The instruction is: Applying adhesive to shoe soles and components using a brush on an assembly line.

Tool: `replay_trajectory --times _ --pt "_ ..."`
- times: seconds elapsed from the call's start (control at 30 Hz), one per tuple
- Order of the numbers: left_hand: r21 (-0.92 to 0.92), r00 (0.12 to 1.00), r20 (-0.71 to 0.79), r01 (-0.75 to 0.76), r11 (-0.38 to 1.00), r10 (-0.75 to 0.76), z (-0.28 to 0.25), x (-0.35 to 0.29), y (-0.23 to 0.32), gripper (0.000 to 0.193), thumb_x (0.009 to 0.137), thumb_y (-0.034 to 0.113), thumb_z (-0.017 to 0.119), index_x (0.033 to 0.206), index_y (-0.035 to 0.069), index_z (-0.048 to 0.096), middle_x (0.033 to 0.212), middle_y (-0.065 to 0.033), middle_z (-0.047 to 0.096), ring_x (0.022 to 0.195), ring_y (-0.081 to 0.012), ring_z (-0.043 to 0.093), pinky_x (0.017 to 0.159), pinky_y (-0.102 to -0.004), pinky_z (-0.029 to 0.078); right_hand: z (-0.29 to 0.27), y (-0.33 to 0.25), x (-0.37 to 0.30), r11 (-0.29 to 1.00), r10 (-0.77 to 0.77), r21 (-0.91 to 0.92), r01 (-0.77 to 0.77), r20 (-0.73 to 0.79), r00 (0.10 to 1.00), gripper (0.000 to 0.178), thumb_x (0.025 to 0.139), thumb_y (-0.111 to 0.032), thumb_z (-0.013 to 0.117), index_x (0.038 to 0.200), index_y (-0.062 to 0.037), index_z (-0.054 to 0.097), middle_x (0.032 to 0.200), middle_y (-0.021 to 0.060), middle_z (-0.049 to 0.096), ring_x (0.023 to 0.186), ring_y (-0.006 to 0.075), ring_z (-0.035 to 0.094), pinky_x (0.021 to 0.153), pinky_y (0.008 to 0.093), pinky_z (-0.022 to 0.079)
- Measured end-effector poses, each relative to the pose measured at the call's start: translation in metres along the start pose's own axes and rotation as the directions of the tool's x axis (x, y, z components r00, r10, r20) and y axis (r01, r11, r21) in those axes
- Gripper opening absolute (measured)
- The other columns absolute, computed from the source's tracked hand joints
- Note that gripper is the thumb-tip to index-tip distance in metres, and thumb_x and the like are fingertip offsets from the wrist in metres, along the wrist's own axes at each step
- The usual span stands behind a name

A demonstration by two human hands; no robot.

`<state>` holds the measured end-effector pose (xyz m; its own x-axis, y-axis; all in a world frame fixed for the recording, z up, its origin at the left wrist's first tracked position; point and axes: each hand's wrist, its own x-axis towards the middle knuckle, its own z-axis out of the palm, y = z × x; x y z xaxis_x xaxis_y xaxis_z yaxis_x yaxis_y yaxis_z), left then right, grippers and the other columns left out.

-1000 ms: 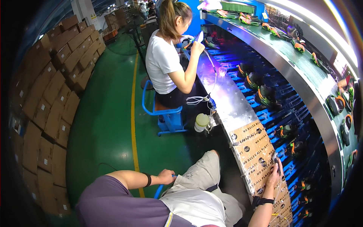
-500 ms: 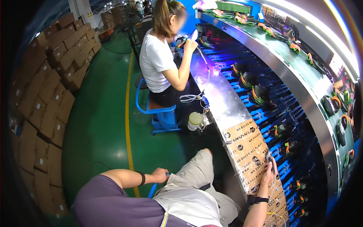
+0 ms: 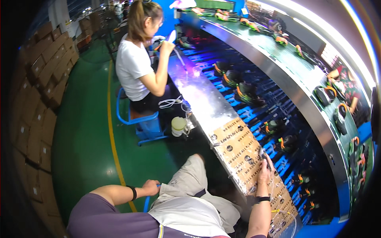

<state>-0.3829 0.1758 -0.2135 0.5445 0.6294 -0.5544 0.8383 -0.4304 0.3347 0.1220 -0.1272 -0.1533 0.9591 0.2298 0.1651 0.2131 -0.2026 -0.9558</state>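
Observation:
My left hand (image 3: 151, 187) is closed around a blue metal bar (image 3: 147, 203) beside my hip, which looks like part of a seat frame. My right hand (image 3: 265, 174) rests over a printed cardboard sheet (image 3: 234, 154) covering the near end of the workbench. Its fingers are wrapped round a slim dark tool (image 3: 264, 157) with a pale tip. A thin pale cord runs back along the wrist. The fingers partly cover the tool, so its exact kind is unclear.
Beyond the bench, a dark conveyor with blue slats (image 3: 283, 164) carries several black-and-green shoes (image 3: 246, 93). A raised green belt (image 3: 293, 59) holds more. A co-worker (image 3: 135, 67) sits ahead near a white bucket (image 3: 178, 126). Stacked cartons (image 3: 37, 131) line the left.
The whole scene has shifted leftward in the picture as my view turned right. Both hands keep their grips, on the blue bar and the slim dark tool.

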Motion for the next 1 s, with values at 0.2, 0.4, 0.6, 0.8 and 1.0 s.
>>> replay_trajectory --times 0.2,0.4,0.6,0.8,1.0 --pt "0.03 0.999 0.014 -0.048 0.998 0.048 0.009 0.01 -0.01 0.042 0.09 0.042 0.069 0.117 0.01 0.078 0.111 -0.0214 0.076 0.109 -0.0413 0.07 0.099 -0.048 0.055 -0.006 -0.002 -0.003 1.0 -0.006 0.01 0.006 -0.01 1.0 0.036 0.103 -0.019 0.062 0.135 -0.0058 0.07 0.085 0.0002 0.069 0.069 0.0076 0.054 0.066 0.0247 0.046" --pt "-0.017 1.0 -0.006 0.011 1.0 -0.012 0.002 0.005 -0.003 0.043 0.09 0.043 0.069 0.115 0.01 0.079 0.111 -0.0242 0.075 0.111 -0.0413 0.07 0.101 -0.0476 0.054 0.003 -0.012 0.0 0.999 -0.005 0.047 0.004 0.018 1.0 0.035 0.102 -0.015 0.063 0.134 -0.0024 0.069 0.085 0.0032 0.069 0.071 0.0081 0.056 0.068 0.025 0.047" --pt "0.002 1.0 -0.01 0.015 1.0 -0.015 0.01 0.006 -0.007 0.041 0.09 0.037 0.069 0.121 0.011 0.076 0.117 -0.0218 0.073 0.113 -0.0415 0.069 0.101 -0.048 0.055 0.005 -0.01 0.002 0.999 0.015 -0.028 -0.016 -0.026 1.0 0.034 0.102 -0.019 0.064 0.134 -0.0076 0.072 0.081 -0.0007 0.067 0.069 0.0073 0.054 0.066 0.0239 0.044" --pt "-0.023 1.0 -0.01 -0.014 1.0 0.014 0.018 0.007 0.0 0.043 0.092 0.041 0.068 0.117 0.007 0.077 0.113 -0.0208 0.075 0.11 -0.0407 0.07 0.099 -0.048 0.055 -0.006 0.021 0.008 0.993 0.011 0.117 -0.013 0.017 1.0 0.039 0.105 -0.021 0.062 0.14 -0.0038 0.066 0.079 -0.0021 0.065 0.066 0.0038 0.048 0.062 0.0213 0.04" --pt "-0.054 1.0 -0.009 0.007 0.999 -0.008 0.017 0.003 -0.001 0.043 0.091 0.041 0.068 0.117 0.008 0.077 0.114 -0.0206 0.075 0.11 -0.0397 0.07 0.1 -0.0468 0.055 -0.002 0.025 0.011 0.997 -0.062 0.045 0.061 0.021 0.998 0.039 0.106 -0.018 0.06 0.141 -0.0019 0.064 0.08 -0.0023 0.063 0.065 0.0041 0.047 0.061 0.0203 0.04"
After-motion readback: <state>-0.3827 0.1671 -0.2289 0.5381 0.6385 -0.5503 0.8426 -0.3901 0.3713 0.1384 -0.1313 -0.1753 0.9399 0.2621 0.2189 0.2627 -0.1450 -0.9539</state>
